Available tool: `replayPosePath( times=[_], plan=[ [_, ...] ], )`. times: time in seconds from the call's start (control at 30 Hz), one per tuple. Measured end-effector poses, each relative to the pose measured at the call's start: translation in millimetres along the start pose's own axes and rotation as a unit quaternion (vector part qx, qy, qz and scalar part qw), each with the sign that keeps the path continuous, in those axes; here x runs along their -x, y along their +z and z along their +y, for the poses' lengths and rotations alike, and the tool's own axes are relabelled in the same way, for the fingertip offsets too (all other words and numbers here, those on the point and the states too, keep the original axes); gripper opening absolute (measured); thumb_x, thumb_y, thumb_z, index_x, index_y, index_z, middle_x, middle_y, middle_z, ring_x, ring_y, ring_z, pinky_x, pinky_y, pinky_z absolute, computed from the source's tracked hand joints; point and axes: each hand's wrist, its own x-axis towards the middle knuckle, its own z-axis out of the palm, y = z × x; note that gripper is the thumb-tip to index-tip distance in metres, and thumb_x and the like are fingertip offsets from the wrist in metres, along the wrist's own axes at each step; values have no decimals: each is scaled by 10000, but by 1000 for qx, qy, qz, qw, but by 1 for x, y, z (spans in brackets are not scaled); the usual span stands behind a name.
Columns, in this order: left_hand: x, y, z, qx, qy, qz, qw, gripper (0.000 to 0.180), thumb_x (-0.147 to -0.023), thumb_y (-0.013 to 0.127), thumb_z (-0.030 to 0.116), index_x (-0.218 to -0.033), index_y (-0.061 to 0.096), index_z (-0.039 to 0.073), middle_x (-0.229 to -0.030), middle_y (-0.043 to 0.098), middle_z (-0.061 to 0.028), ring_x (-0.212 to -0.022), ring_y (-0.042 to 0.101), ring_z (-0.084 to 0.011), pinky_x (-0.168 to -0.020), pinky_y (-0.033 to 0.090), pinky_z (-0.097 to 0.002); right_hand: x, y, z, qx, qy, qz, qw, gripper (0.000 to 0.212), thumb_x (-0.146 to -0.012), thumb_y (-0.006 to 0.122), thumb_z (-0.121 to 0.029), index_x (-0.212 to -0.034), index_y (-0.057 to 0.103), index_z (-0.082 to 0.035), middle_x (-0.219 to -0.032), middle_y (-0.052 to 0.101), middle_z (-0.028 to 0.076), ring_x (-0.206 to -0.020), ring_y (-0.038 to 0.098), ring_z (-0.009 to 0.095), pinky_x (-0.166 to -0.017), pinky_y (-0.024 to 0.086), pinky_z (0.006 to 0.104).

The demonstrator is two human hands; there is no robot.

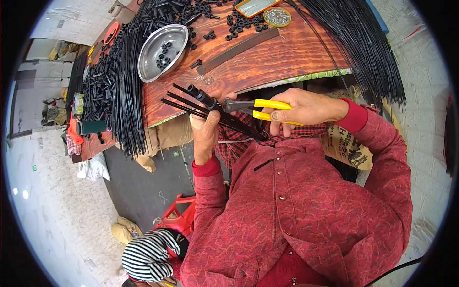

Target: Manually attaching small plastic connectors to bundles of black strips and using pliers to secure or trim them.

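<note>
My left hand (206,134) is closed around a bundle of thin black rods (181,104) and a black plastic tube fitting (203,97). The rods point up and left past the fingers, and their other ends run down toward my lap. In my right hand (311,107) is a pair of pliers (272,104) with yellow handles. Their dark metal jaws reach the fitting beside my left fingers; whether they grip anything there is too small to tell.
On the reddish wooden table (224,57) stands a metal bowl (163,52) with black pieces. Long black rods (126,91) hang over its edge on both sides. A flat dark bar (237,50) and a dish of small metal parts (277,17) lie beyond. Another person (150,255) is at lower left.
</note>
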Motion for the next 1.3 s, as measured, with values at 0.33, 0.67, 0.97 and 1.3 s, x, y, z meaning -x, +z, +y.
replayPosePath(
  times=[0.33, 0.67, 0.97, 1.3],
  plan=[
    [-5, 3, -2, 18, 15, -10, 1000, 524, -857, 741, 255, -1262, 543, -12, -1120, 652, -235, -826, 637, -222, -800, 521, -361, -6, -20, -12, -71, 24, -73, 995, 418, -969, 524, -179, -1311, 474, 55, -1083, 656, 195, -861, 694, 236, -755, 565, 311],
    [-2, -1, -2, 12, 5, 11, 1000, 529, -842, 754, 263, -1247, 550, -9, -1110, 657, -222, -818, 633, -224, -789, 520, -371, -9, -26, -33, -65, 86, -89, 990, 422, -965, 552, -216, -1297, 504, 40, -1011, 677, 179, -785, 685, 213, -681, 566, 300],
    [-3, -4, -6, 42, 12, 4, 999, 529, -855, 744, 274, -1259, 539, 1, -1117, 654, -223, -801, 615, -209, -775, 520, -379, -14, -25, -19, -61, 62, -93, 992, 475, -965, 548, -252, -1326, 469, 47, -1001, 675, 148, -756, 661, 156, -646, 562, 263],
    [-5, -8, -12, 55, 25, 4, 998, 545, -853, 745, 297, -1244, 524, -12, -1108, 647, -242, -783, 605, -192, -749, 520, -367, -26, -12, 6, -87, -6, -68, 994, 400, -993, 540, -302, -1225, 532, 24, -803, 588, 42, -584, 513, 61, -486, 422, 197]
  ],
)
